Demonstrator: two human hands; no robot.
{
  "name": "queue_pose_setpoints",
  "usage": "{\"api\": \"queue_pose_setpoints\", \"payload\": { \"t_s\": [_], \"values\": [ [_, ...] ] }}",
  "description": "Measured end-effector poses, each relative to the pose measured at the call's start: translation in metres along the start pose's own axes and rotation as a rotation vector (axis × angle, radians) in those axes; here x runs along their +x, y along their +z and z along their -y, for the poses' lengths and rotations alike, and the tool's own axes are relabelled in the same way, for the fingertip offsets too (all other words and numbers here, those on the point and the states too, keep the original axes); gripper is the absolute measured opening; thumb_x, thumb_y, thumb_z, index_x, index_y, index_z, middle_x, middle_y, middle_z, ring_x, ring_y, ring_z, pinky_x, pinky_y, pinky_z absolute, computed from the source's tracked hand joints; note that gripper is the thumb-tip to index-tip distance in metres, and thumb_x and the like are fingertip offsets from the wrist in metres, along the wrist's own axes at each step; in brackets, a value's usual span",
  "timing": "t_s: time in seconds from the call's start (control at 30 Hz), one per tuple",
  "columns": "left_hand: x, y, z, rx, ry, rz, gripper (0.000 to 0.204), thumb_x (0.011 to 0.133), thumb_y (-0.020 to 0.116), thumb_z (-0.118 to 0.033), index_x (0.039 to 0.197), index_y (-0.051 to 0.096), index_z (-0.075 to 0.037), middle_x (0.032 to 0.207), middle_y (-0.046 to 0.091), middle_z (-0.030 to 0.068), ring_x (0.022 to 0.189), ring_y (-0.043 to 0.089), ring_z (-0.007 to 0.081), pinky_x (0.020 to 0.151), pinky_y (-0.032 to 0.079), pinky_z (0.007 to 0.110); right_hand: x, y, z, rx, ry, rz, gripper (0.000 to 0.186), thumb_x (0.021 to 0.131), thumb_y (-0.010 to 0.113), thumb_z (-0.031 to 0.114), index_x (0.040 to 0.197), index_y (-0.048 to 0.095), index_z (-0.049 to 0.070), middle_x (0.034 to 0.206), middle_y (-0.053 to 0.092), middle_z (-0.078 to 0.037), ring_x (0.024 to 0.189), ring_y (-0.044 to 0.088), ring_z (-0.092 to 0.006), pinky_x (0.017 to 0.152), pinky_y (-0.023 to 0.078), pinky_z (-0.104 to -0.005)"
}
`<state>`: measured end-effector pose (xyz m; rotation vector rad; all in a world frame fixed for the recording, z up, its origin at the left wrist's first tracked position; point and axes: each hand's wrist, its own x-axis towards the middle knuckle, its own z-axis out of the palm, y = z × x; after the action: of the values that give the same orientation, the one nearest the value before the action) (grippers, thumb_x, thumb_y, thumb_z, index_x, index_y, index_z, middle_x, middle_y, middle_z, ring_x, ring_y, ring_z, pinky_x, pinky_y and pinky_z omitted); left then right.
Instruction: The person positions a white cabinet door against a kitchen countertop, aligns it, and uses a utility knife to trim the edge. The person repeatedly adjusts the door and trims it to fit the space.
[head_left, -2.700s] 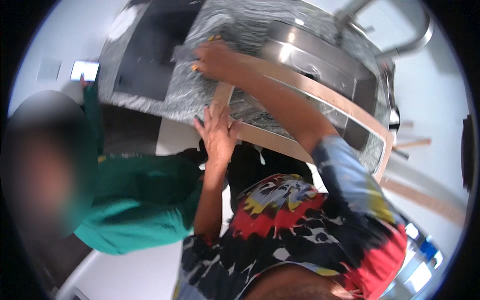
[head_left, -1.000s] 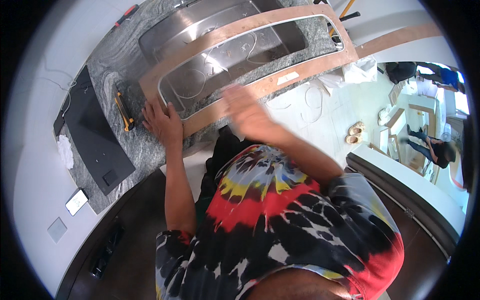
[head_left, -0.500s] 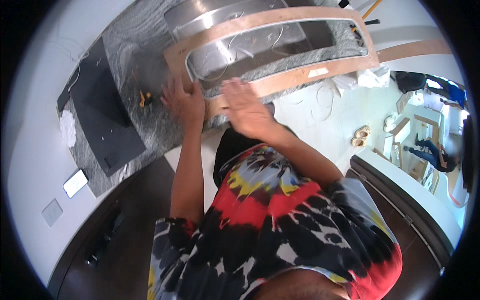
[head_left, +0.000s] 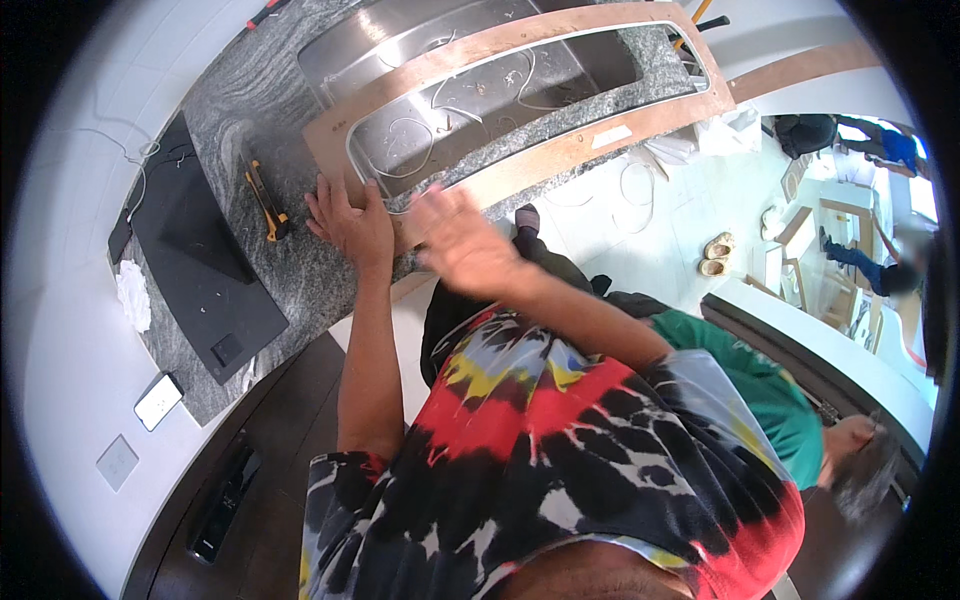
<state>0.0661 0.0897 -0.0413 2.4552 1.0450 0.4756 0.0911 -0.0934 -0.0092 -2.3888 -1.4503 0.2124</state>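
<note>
A light-brown wooden frame (head_left: pixel 545 172) with a long, rounded opening and a pale strip along its inner edge lies over the counter and sink. My left hand (head_left: pixel 350 228) rests on its near left corner, fingers spread and pointing away. Just to the right, my right hand (head_left: pixel 465 245) is stretched out at the frame's near edge, palm partly showing and smeared by motion. Whether the right hand touches the wood, I cannot tell. Neither hand holds anything visible. Left of my left hand, a yellow and black utility knife (head_left: pixel 266 205) lies on the grey stone counter (head_left: pixel 235 75).
Behind the frame is a steel sink (head_left: pixel 345 45) with loose pale strips. A dark panel (head_left: pixel 205 260) and a phone (head_left: pixel 158 402) lie to the left. At the right, a person in a green shirt (head_left: pixel 745 375) is close beside me; pale shoes (head_left: pixel 715 255) stand on the floor.
The person in green has come into view at my right. My right hand has shifted slightly left and nearer to me; my left hand stays on the frame's corner. The whole view has shifted a little.
</note>
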Motion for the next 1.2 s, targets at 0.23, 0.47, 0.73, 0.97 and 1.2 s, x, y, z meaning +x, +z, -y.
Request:
{"api": "queue_pose_setpoints", "payload": {
  "t_s": [0.23,0.47,0.73,0.97,1.2],
  "values": [
    [-0.005,-0.008,0.009,0.018,-0.026,-0.017,0.053,0.087,0.069,-0.029,0.135,0.055,-0.010,0.148,0.045,0.0145,0.143,0.028,0.0420,0.115,0.013,0.065,-0.044,-0.060,-0.123,-0.146,0.270,-0.169,0.049,0.098,0.050,0.026,0.138,0.049,-0.001,0.146,0.046,-0.021,0.140,0.037,-0.0374,0.117,0.019,-0.0582],
    [0.000,-0.001,0.000,0.010,0.001,-0.043,0.052,0.088,0.067,-0.031,0.135,0.056,-0.012,0.148,0.044,0.0152,0.143,0.028,0.0427,0.114,0.014,0.065,-0.005,0.009,-0.028,-0.015,0.116,-0.110,0.056,0.099,0.046,0.025,0.143,0.038,-0.008,0.155,0.031,-0.024,0.146,0.024,-0.0379,0.120,0.016,-0.0519],
    [-0.003,-0.008,0.009,0.073,0.004,-0.040,0.053,0.088,0.067,-0.033,0.136,0.056,-0.013,0.148,0.045,0.0154,0.141,0.032,0.0429,0.111,0.019,0.067,-0.050,-0.043,-0.165,-0.330,0.224,-0.237,0.044,0.098,0.049,0.021,0.136,0.051,0.001,0.146,0.047,-0.017,0.138,0.040,-0.0355,0.115,0.024,-0.0579],
    [0.000,0.001,-0.001,0.103,0.029,-0.042,0.049,0.090,0.065,-0.030,0.135,0.057,-0.014,0.147,0.046,0.0176,0.138,0.036,0.0435,0.110,0.022,0.066,-0.048,-0.039,-0.184,-0.279,0.335,-0.412,0.037,0.093,0.053,0.018,0.123,0.058,-0.002,0.135,0.054,-0.024,0.131,0.045,-0.0433,0.111,0.031,-0.0537],
    [-0.003,-0.006,0.007,0.166,0.112,-0.059,0.044,0.092,0.063,-0.026,0.133,0.059,-0.013,0.144,0.046,0.0243,0.135,0.039,0.0425,0.105,0.028,0.062,-0.053,-0.057,-0.175,-0.233,0.276,-0.260,0.047,0.098,0.049,0.025,0.137,0.051,-0.002,0.145,0.048,-0.016,0.139,0.038,-0.0361,0.115,0.024,-0.0575]
  ]
}}
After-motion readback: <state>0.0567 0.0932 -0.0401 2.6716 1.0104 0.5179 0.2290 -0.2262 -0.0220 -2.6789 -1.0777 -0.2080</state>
